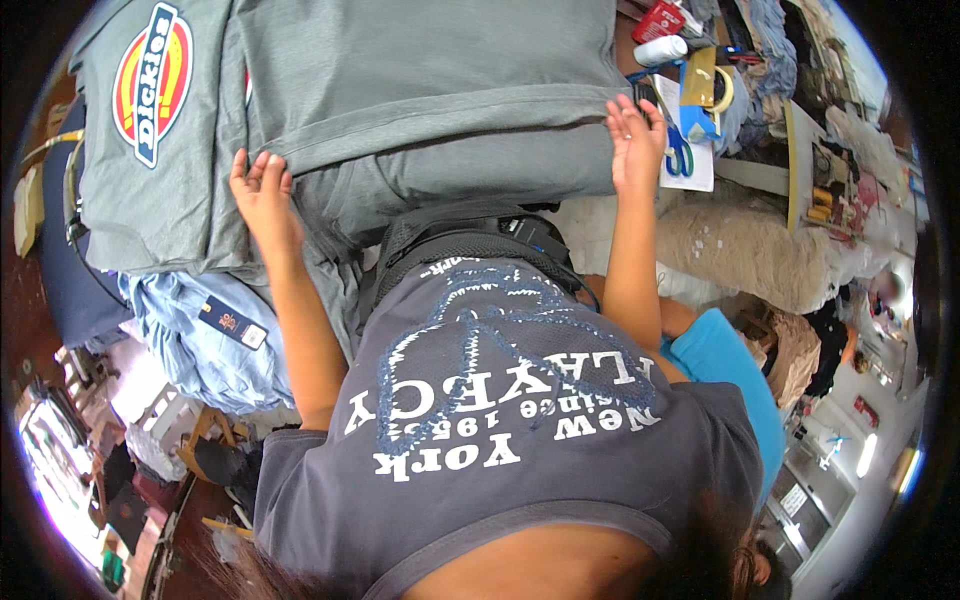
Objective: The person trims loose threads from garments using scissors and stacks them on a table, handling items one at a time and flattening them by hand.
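A grey garment (420, 90) lies spread on the work surface in front of me, its hemmed edge folded over. My left hand (262, 195) rests on the fold's left end, fingers apart and pressing on the cloth. At the fold's right end my right hand (634, 140) lies flat on the cloth, fingers spread. A second grey garment (150, 150) with a round red, yellow and blue printed badge lies under and to the left of it.
Blue-handled scissors (678, 150) lie on a white sheet right of my right hand, with a white roll (660, 50) and small items behind. A light blue garment (200, 340) with a dark tag hangs at the left edge. Cream fleecy fabric (740, 250) sits at right.
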